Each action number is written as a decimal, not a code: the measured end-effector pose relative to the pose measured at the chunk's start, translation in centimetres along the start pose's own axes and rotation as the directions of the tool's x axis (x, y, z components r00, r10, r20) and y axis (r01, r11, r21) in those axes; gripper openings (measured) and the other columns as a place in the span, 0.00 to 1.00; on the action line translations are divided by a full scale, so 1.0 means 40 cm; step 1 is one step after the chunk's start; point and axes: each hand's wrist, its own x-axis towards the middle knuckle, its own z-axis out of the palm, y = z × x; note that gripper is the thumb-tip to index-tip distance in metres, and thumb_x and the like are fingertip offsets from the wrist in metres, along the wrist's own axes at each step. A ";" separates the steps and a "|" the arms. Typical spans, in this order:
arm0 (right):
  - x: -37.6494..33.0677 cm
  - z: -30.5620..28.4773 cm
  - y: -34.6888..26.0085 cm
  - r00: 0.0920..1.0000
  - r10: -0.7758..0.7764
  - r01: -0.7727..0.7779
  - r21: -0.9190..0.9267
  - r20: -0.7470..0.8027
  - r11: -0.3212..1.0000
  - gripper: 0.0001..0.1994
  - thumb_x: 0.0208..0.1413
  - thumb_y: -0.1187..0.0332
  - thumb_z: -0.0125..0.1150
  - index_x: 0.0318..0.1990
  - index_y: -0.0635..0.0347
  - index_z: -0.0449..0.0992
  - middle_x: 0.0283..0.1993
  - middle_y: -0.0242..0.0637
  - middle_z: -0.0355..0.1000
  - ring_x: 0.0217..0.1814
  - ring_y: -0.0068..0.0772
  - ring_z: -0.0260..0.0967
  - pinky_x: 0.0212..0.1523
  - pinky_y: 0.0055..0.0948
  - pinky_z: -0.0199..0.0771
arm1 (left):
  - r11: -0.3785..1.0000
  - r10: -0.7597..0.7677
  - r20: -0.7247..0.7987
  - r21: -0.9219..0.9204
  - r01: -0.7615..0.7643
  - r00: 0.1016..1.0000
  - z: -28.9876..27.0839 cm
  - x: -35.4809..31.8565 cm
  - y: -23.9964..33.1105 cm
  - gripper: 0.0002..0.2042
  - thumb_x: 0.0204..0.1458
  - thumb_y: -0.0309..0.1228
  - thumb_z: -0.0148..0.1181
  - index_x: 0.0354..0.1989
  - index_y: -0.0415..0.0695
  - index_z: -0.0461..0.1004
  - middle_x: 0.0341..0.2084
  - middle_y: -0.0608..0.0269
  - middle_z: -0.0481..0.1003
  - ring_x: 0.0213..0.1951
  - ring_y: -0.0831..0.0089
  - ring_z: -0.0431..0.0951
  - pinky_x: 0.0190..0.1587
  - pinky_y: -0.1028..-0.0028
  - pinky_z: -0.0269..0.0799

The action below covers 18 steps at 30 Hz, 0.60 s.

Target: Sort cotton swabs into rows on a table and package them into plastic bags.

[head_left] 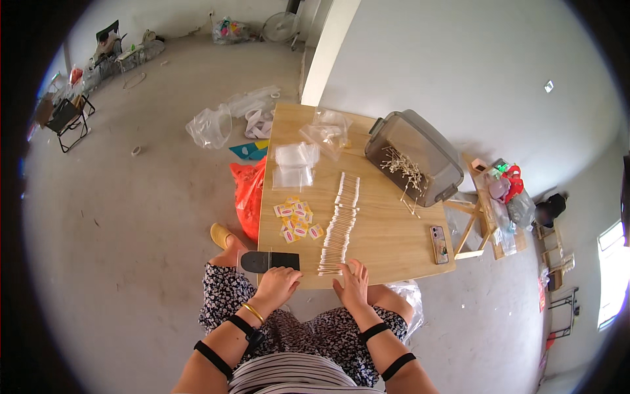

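Bare concrete floor [131, 217] spreads around a small wooden table [387, 236] that I look down on from the head camera, with a pale wall behind it. At far left a black folding stand [69, 118] sits well apart from the table, and clear plastic bags [213, 125] lie on the floor near the table's far corner. An orange plastic bag [249, 194] hangs just beside the table's left edge.

My left hand [275, 284] rests at the near edge with fingers curled loosely, touching a black flat card in a clear sleeve [269, 261]; I cannot tell whether it grips the sleeve. Past it lies a scatter of small yellow and pink packets [296, 220], and farther back a pile of small clear zip bags [295, 164].

Next comes a long row of cotton swabs [340, 226], white-tipped with pale sticks, laid side by side in a neat band running away from me down the middle of the table. My right hand [354, 282] lies flat with fingers spread, its fingertips just at the near end of that row.

Farther right a grey plastic bin [420, 154] tipped on its side holds loose swabs, some spilled beside it. A phone [439, 244] lies near the right edge, and a cluttered wooden stool [502, 210] stands beyond.
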 end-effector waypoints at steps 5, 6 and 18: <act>0.028 0.002 -0.016 0.998 -0.053 0.053 -0.015 -0.020 0.998 0.22 0.50 0.68 0.67 0.55 0.50 0.73 0.63 0.45 0.56 0.69 0.58 0.50 0.67 0.53 0.54 | 1.000 0.022 0.041 -0.012 -0.021 0.999 0.022 0.004 0.014 0.10 0.50 0.30 0.62 0.42 0.47 0.77 0.35 0.65 0.78 0.40 0.64 0.77 0.46 0.64 0.71; 0.036 0.002 -0.020 0.998 -0.064 0.064 -0.008 -0.025 0.998 0.21 0.50 0.68 0.66 0.54 0.51 0.74 0.63 0.45 0.56 0.70 0.57 0.50 0.68 0.53 0.53 | 1.000 0.018 0.042 -0.013 -0.017 0.999 0.027 0.005 0.016 0.10 0.50 0.30 0.62 0.42 0.47 0.77 0.35 0.65 0.78 0.40 0.64 0.77 0.46 0.64 0.71; 0.070 0.026 0.004 0.998 -0.052 0.052 -0.003 -0.029 0.999 0.17 0.50 0.68 0.65 0.49 0.50 0.77 0.63 0.42 0.58 0.71 0.54 0.50 0.68 0.51 0.54 | 0.986 0.013 0.152 0.161 -0.038 0.988 0.070 0.077 0.080 0.24 0.50 0.36 0.65 0.57 0.44 0.70 0.47 0.62 0.69 0.52 0.65 0.69 0.53 0.63 0.66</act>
